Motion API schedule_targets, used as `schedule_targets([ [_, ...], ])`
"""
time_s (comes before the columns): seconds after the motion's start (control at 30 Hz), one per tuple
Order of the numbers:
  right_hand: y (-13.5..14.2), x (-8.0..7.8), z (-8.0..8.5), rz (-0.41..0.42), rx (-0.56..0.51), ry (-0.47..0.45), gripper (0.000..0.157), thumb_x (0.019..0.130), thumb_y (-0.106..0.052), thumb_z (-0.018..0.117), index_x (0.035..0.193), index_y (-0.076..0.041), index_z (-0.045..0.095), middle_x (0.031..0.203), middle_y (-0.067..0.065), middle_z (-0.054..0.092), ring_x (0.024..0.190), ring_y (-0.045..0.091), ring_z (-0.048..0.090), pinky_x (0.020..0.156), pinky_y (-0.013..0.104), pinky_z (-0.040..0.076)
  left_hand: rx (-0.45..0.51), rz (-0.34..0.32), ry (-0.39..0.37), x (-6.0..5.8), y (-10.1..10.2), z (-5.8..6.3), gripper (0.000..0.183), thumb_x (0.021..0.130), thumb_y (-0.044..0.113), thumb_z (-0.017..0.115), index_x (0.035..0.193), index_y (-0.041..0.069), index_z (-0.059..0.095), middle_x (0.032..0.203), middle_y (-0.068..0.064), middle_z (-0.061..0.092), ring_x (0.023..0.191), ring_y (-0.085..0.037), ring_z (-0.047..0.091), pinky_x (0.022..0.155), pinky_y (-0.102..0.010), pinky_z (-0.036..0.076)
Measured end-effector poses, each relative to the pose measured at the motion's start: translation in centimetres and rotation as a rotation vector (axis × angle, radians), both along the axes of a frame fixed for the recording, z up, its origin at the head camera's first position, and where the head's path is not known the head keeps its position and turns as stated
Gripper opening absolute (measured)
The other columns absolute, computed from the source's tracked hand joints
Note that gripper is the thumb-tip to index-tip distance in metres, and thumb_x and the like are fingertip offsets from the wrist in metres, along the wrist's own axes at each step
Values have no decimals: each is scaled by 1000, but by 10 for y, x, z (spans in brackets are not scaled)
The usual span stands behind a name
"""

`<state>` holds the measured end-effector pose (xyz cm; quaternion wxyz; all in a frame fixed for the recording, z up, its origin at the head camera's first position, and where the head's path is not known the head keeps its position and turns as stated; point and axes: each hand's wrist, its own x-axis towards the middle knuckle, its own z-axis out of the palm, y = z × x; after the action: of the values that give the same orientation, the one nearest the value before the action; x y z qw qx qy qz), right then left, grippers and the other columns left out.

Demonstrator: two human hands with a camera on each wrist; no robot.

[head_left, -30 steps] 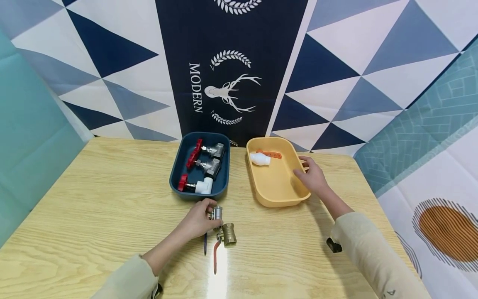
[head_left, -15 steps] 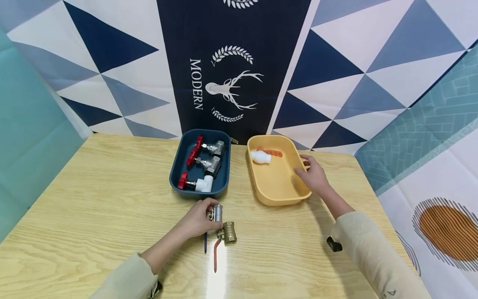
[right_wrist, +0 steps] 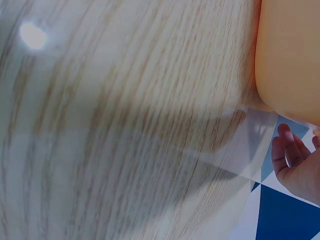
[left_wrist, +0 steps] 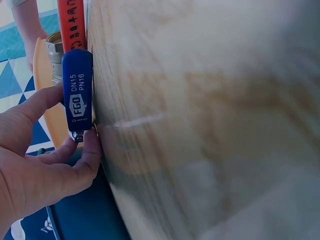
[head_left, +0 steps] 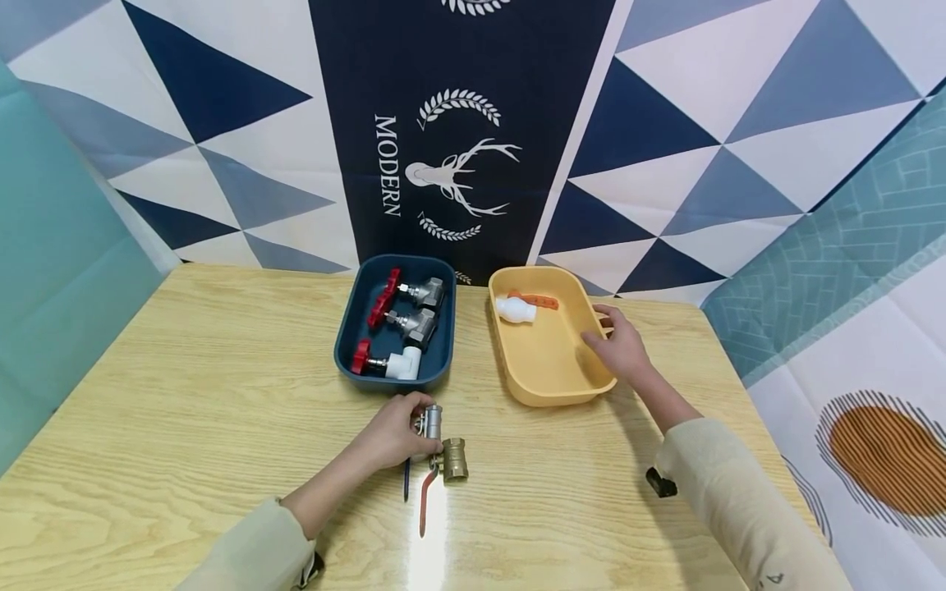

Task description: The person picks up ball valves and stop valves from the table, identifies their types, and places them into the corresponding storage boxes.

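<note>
My left hand (head_left: pixel 393 432) grips a small silver ball valve (head_left: pixel 433 420) by its ends, just in front of the navy bin. In the left wrist view, its blue lever handle (left_wrist: pixel 77 92) faces the camera between thumb and fingers. Right beside it on the table lies a brass ball valve (head_left: pixel 455 460) with a red lever handle (head_left: pixel 424 502), its lever pointing toward me. My right hand (head_left: pixel 619 346) holds the right rim of the yellow bin (head_left: pixel 550 389), thumb inside and fingers outside. Those fingers appear below the bin's wall in the right wrist view.
The navy bin (head_left: pixel 344 353) holds several valves: two metal ones with red handwheels (head_left: pixel 383 297) and a white plastic one (head_left: pixel 403 364). In the yellow bin lie a white plastic fitting (head_left: pixel 515 310) and an orange strip-like piece (head_left: pixel 543 302). A patterned cloth wall (head_left: pixel 281 180) rises behind the table.
The head view has tilted slightly. My left hand and the silver valve have shifted a touch to the right, and the red lever's end has swung slightly left. My right hand stays on the bin.
</note>
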<state>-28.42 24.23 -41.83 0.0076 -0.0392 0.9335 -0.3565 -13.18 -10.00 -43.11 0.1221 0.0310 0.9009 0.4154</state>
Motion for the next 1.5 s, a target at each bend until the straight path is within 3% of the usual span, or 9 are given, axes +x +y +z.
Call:
schedule_targets([
  [0.3, 1, 0, -1, -3, -3, -4, 58, 91, -19, 56, 142, -5, 33, 125, 27, 50, 100, 35, 53, 79, 39, 48, 42, 23, 28, 1, -2, 0, 59, 65, 18, 85, 116, 5, 58, 94, -5, 58, 76, -14, 51, 67, -28, 43],
  [0.6, 7, -1, -2, -1, -7, -11, 60, 91, -23, 57, 143, -5, 32, 126, 26, 50, 99, 35, 53, 77, 38, 49, 41, 32, 25, 2, -3, 3, 61, 63, 22, 86, 115, 4, 60, 99, -6, 62, 83, -14, 54, 75, -30, 47],
  [0.73, 6, 0, 0, -2, -12, -16, 61, 91, -23, 57, 143, -5, 31, 126, 27, 50, 100, 35, 53, 78, 38, 49, 76, 27, 13, 3, -3, 6, 61, 63, 19, 85, 116, 2, 59, 100, -7, 62, 76, -12, 55, 67, -27, 47],
  [0.97, 4, 4, 4, 1, -6, -10, 59, 91, -18, 56, 143, -3, 31, 125, 29, 49, 100, 36, 53, 78, 38, 48, 131, -7, 6, 4, -5, 13, 60, 65, 17, 84, 117, 4, 59, 98, -6, 61, 70, -10, 54, 59, -23, 45],
  [1.2, 4, 4, 4, 11, -16, -9, 58, 92, -15, 54, 143, -2, 30, 127, 29, 48, 101, 37, 53, 79, 41, 49, 160, -15, 0, 1, -4, 20, 60, 67, 21, 82, 121, 9, 59, 108, -6, 60, 72, -11, 54, 58, -25, 46],
  [1.5, 1, 5, 3, 24, 2, 9, 55, 92, -9, 48, 143, -1, 30, 118, 31, 54, 98, 35, 54, 72, 33, 48, 175, -51, 18, -4, 5, 37, 59, 68, 21, 82, 122, 11, 58, 98, -5, 61, 71, -13, 52, 57, -26, 45],
])
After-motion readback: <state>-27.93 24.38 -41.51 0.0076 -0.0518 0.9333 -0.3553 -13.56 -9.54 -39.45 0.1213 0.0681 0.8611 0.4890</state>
